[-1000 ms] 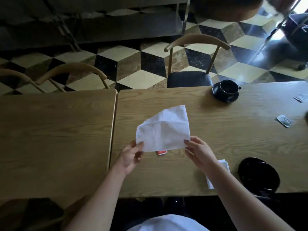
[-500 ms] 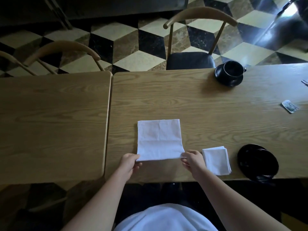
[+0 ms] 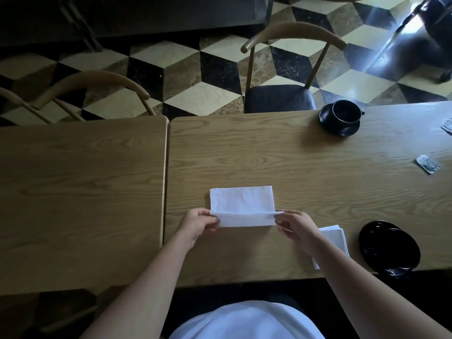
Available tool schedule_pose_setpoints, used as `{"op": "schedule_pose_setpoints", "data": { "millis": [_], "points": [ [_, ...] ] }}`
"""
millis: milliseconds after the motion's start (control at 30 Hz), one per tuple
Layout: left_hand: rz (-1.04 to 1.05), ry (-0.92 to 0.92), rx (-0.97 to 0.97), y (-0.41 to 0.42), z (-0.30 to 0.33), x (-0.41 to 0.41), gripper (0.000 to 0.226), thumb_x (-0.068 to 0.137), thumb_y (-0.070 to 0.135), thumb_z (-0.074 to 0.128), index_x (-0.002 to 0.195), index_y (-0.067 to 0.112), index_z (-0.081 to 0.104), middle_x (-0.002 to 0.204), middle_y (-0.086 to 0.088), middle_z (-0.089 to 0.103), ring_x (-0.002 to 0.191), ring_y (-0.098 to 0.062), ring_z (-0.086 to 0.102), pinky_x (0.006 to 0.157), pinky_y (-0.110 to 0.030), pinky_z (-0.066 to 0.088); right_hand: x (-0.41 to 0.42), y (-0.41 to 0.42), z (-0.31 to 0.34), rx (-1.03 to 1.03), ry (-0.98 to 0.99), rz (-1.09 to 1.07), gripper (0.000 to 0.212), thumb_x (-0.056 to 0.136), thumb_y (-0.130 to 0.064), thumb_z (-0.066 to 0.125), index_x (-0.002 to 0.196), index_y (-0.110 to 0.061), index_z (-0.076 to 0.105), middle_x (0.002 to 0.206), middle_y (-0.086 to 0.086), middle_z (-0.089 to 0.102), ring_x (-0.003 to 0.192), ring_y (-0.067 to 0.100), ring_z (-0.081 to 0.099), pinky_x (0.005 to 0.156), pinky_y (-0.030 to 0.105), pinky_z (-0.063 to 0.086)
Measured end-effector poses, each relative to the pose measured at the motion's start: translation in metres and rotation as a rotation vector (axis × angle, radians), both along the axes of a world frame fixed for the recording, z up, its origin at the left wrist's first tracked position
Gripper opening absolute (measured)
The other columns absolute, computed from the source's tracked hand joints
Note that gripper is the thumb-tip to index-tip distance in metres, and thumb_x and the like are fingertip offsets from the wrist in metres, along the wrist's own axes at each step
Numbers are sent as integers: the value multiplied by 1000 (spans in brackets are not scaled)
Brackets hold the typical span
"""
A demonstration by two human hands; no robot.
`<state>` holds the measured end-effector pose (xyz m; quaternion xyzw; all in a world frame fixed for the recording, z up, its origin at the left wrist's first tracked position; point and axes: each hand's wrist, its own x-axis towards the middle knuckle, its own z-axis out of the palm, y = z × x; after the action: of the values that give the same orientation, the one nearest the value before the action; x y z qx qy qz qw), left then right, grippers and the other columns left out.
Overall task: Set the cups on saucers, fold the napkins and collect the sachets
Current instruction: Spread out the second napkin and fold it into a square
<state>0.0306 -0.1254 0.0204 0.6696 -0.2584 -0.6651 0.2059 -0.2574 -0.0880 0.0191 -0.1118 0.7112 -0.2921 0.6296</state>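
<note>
My left hand (image 3: 199, 222) and right hand (image 3: 294, 225) pinch the white cloth napkin's (image 3: 242, 203) near edge, mid-fold; next, carry it forward, away from me.

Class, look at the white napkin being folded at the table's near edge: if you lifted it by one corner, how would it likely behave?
The napkin would probably droop: its near edge bends over where the left hand and right hand pinch it. It looks thin, so likely light. It seems to hold a crease, as the folded napkin stays flat.
</note>
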Motion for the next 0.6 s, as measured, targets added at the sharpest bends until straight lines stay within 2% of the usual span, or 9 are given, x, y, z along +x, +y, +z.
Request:
{"op": "schedule_pose_setpoints", "data": {
  "millis": [67,100,167,233,333,433,500,567,600],
  "points": [
    [-63,-140,-66,-9,-6,0,8,86,4,69,94,8,70,74,-9,70,58,-14,60,50,-22,45,-2,-7,0,-26,90,99,8,79,-3,67,85,2,71,77,7,56,72,15,55,67,24,54],
    [-77,-186,-101,-13,-10,0,6,86,8,70,91,11,71,68,-2,67,55,-12,55,49,-22,41,-2,-10,1,-47,143,136,3,81,-4,69,78,-4,70,73,6,55,68,15,53,65,25,51],
    [-96,-230,-160,-22,-18,0,3,87,13,71,88,16,72,69,5,66,59,-9,55,55,-24,41,-4,-18,-3,-108,299,209,14,85,-13,72,71,-12,69,61,-5,55,57,11,48,55,24,42],
    [-145,-239,-191,-31,-24,-1,5,89,15,68,86,19,70,77,5,67,67,-8,57,63,-26,43,-5,-28,-8,-156,397,290,13,88,-19,70,78,-12,71,59,-8,53,55,11,45,55,26,36],
    [-185,-238,-198,-42,-32,-5,12,94,20,60,82,21,61,81,4,63,74,-12,55,70,-32,42,-2,-43,-15,-193,339,333,22,98,-22,59,86,-3,58,78,6,51,73,19,48,68,36,40],
    [-163,-241,-220,-49,-41,-11,16,98,20,52,82,21,54,83,1,57,78,-16,51,72,-35,39,6,-52,-22,-243,304,318,24,102,-25,52,87,-6,47,82,8,42,76,21,41,67,39,36],
    [-140,-225,-225,-50,-45,-16,17,100,19,49,83,19,51,83,-2,53,79,-16,47,73,-34,37,7,-53,-25,-241,239,300,29,100,-30,55,97,-2,51,86,8,54,78,23,52,71,42,43],
    [-149,-238,-216,-48,-49,-19,15,101,18,48,86,16,49,82,-3,47,77,-15,42,72,-33,33,4,-50,-27,-190,135,329,24,95,-29,66,108,-8,62,100,8,71,91,26,68,82,45,52],
    [-150,-254,-215,-48,-51,-21,15,101,18,48,86,15,49,80,-2,45,75,-15,40,69,-32,32,2,-49,-30,-164,124,374,22,92,-24,69,109,-11,66,103,9,74,94,26,70,85,45,53]
  ]
}}
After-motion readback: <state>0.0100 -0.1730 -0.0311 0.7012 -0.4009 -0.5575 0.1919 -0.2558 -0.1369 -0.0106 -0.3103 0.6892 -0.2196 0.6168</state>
